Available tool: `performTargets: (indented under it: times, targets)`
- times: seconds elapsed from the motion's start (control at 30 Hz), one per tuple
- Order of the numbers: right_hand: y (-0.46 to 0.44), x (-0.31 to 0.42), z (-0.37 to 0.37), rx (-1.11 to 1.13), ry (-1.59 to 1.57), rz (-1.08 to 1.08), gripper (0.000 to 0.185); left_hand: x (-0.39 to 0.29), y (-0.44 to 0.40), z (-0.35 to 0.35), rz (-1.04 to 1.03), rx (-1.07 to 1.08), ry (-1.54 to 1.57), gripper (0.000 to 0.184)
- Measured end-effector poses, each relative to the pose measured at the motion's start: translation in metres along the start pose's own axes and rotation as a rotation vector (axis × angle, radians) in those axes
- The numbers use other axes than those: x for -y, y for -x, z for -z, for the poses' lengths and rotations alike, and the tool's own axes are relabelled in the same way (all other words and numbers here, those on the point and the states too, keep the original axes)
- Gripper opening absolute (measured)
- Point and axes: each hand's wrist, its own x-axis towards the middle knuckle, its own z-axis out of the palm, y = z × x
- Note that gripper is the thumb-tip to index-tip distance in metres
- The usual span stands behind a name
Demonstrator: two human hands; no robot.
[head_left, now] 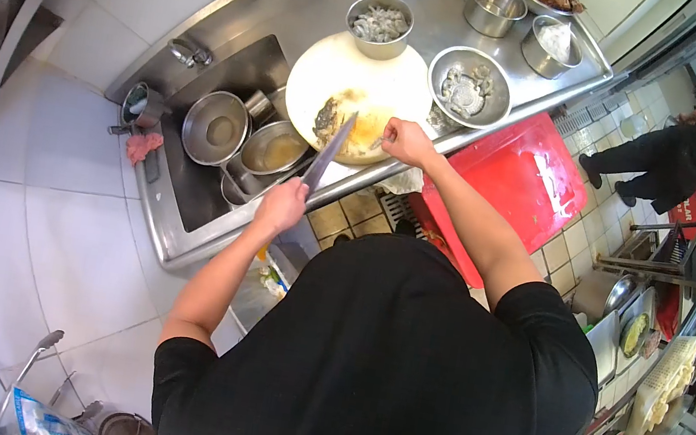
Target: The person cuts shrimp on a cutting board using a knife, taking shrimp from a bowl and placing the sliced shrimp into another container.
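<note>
My left hand (281,205) is wrapped around the handle of a kitchen knife (334,149), its blade slanting up over the round white cutting board (320,74). Just right of the blade, my right hand (410,143) pinches a small greyish piece (378,143), which looks like a shrimp, at the board's edge. Dark wet scraps (325,119) and brownish liquid lie on the board beside the knife tip. A steel pot (380,24) of grey, shrimp-like pieces stands at the board's far edge. To the right, a steel bowl (470,86) holds similar pieces and something white.
Pans (216,127) fill the sink (188,203) at left, below a faucet (188,54). More steel pots (494,7) stand at the counter's far right. A red plastic bin (514,188) sits below the counter edge. Another person (691,147) in dark clothes stands at right.
</note>
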Motion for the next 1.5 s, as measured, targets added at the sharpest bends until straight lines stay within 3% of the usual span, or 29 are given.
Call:
performTargets:
  times: [0.03, 0.07, 0.13, 0.2, 0.27, 0.4, 0.47, 0.53, 0.57, 0.6, 0.7, 0.8, 0.87, 0.9, 1.07, 1.13, 1.17, 1.23, 1.33, 1.43, 1.5]
  targets:
    - [0.001, 0.000, 0.001, -0.011, -0.017, -0.001, 0.024, -0.003, 0.001, -0.003, -0.042, -0.004, 0.010, 0.038]
    - [0.001, 0.000, 0.004, -0.025, -0.019, -0.001, 0.024, 0.024, -0.015, -0.041, -0.276, -0.134, 0.075, 0.034]
    - [0.002, -0.002, 0.011, 0.046, -0.102, 0.023, 0.024, -0.008, -0.008, -0.032, -0.025, 0.145, 0.198, 0.034]
    - [-0.006, -0.002, 0.020, 0.002, -0.168, 0.053, 0.023, 0.008, -0.024, -0.050, -0.160, 0.015, 0.089, 0.034]
    - [-0.021, 0.015, 0.038, -0.155, -0.259, 0.017, 0.023, -0.007, -0.020, -0.034, -0.012, 0.158, 0.239, 0.033]
    - [-0.072, 0.044, 0.094, -0.361, -0.380, 0.058, 0.026, -0.023, -0.015, -0.033, 0.037, 0.169, 0.323, 0.033]
    - [-0.093, 0.026, 0.111, -0.626, -0.270, 0.046, 0.025, -0.017, -0.016, -0.036, 0.051, 0.178, 0.292, 0.032]
    - [-0.097, -0.030, 0.114, -0.525, 0.148, -0.177, 0.023, -0.013, -0.012, -0.034, 0.040, 0.157, 0.304, 0.031]
    - [-0.090, -0.045, 0.121, -0.222, 0.311, -0.447, 0.024, -0.019, -0.001, -0.024, 0.068, 0.162, 0.325, 0.030]
    - [-0.071, -0.066, 0.121, -0.162, 0.350, -0.488, 0.036, -0.015, 0.003, -0.024, 0.071, 0.154, 0.329, 0.030]
    - [-0.053, -0.128, 0.099, -0.090, 0.455, -0.545, 0.032, -0.009, 0.015, -0.025, 0.017, 0.071, 0.312, 0.029]
    - [-0.051, -0.147, 0.098, -0.087, 0.423, -0.587, 0.032, -0.026, 0.009, -0.033, -0.038, 0.074, 0.291, 0.029]
    - [-0.046, -0.139, 0.103, 0.003, 0.444, -0.515, 0.034, -0.054, -0.007, -0.039, -0.032, 0.058, 0.397, 0.029]
    - [-0.043, -0.133, 0.106, 0.024, 0.447, -0.521, 0.033, -0.075, -0.008, -0.034, 0.091, 0.128, 0.404, 0.032]
    - [-0.047, -0.140, 0.114, 0.063, 0.503, -0.423, 0.033, -0.038, -0.058, -0.080, -0.031, -0.057, 0.235, 0.030]
    - [-0.058, -0.138, 0.115, -0.199, 0.313, -0.391, 0.030, -0.014, -0.063, -0.079, -0.015, -0.123, 0.251, 0.030]
    - [-0.056, -0.122, 0.120, -0.197, 0.319, -0.387, 0.030, -0.043, -0.039, -0.040, 0.132, -0.064, 0.308, 0.029]
    - [-0.041, -0.056, 0.125, -0.377, 0.466, -0.045, 0.023, -0.026, -0.042, -0.033, 0.148, -0.070, 0.355, 0.027]
    - [-0.044, 0.003, 0.080, -0.508, 0.596, 0.127, 0.017, -0.019, -0.044, -0.021, 0.135, -0.108, 0.381, 0.030]
    - [-0.034, 0.039, 0.020, -0.181, 0.687, 0.214, 0.025, -0.024, -0.046, -0.022, 0.108, -0.174, 0.477, 0.030]
    - [-0.021, 0.029, -0.018, -0.180, 0.558, 0.267, 0.029, -0.014, -0.052, -0.039, 0.093, -0.087, 0.703, 0.027]
